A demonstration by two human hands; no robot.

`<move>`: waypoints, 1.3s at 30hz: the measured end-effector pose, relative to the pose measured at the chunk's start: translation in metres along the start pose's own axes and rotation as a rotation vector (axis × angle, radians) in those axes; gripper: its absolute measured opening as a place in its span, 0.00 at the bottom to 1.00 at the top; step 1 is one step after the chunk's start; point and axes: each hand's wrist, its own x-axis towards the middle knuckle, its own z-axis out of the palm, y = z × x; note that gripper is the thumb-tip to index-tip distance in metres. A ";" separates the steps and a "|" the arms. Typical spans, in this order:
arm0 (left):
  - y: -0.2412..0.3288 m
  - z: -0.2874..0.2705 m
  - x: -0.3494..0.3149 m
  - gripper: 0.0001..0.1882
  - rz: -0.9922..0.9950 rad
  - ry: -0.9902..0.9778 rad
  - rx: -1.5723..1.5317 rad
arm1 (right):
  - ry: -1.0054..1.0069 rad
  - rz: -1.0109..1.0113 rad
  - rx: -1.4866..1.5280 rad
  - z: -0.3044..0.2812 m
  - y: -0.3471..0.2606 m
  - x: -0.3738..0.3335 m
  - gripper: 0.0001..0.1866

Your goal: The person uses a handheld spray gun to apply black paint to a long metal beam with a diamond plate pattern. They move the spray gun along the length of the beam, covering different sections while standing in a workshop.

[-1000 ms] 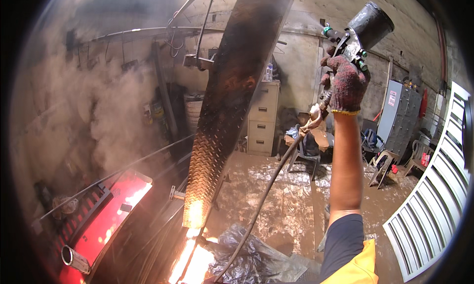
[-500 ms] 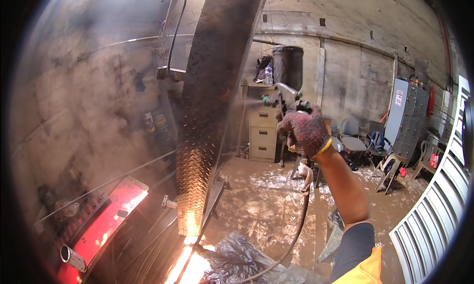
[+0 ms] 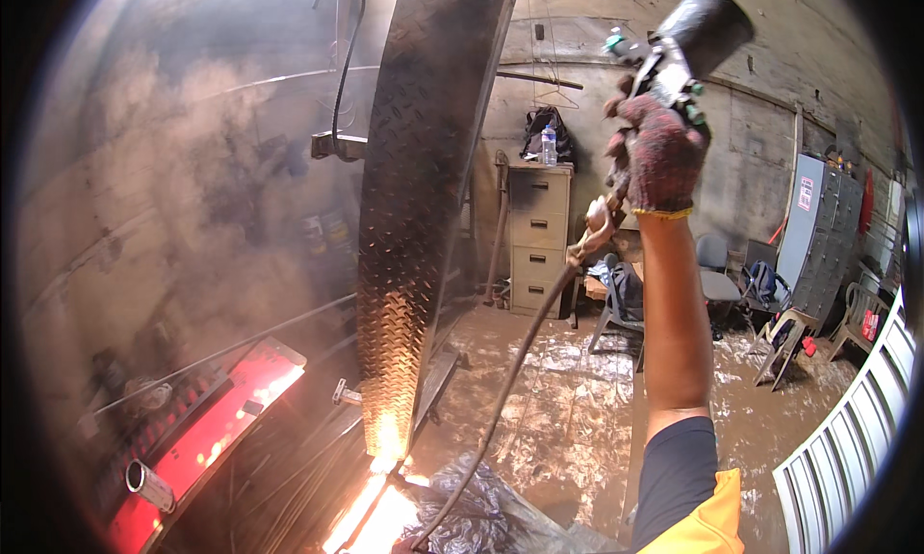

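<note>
In a dark red knitted glove with a yellow cuff, my right hand (image 3: 666, 157) is raised at the upper right, closed around the handle of a spray gun (image 3: 666, 71). A black cup (image 3: 707, 26) sits on top of the gun, tilted to the right. From the handle an air hose (image 3: 515, 366) hangs down toward the floor. Left of the gun and apart from it stands a tall, dark strip of tread-patterned metal plate (image 3: 414, 179), glowing with reflected light at its lower end. No mist shows at the nozzle. My left hand is out of the picture.
Bright light glares at the plate's foot, beside crumpled plastic sheeting (image 3: 472, 506). A red panel (image 3: 217, 429) lies lower left. Behind are a filing cabinet (image 3: 539, 236), chairs (image 3: 714, 270) and lockers (image 3: 818, 231). A white slatted panel (image 3: 847, 438) stands at right. Haze fills the left.
My right hand has lifted the spray gun up and to the right, away from the plate, and the gun's cup has tipped over to the right. The mist at the nozzle has gone.
</note>
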 end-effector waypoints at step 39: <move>-0.040 -0.029 -0.143 0.16 -0.587 -0.006 0.381 | -0.475 0.863 -0.077 -0.139 0.196 -0.307 0.28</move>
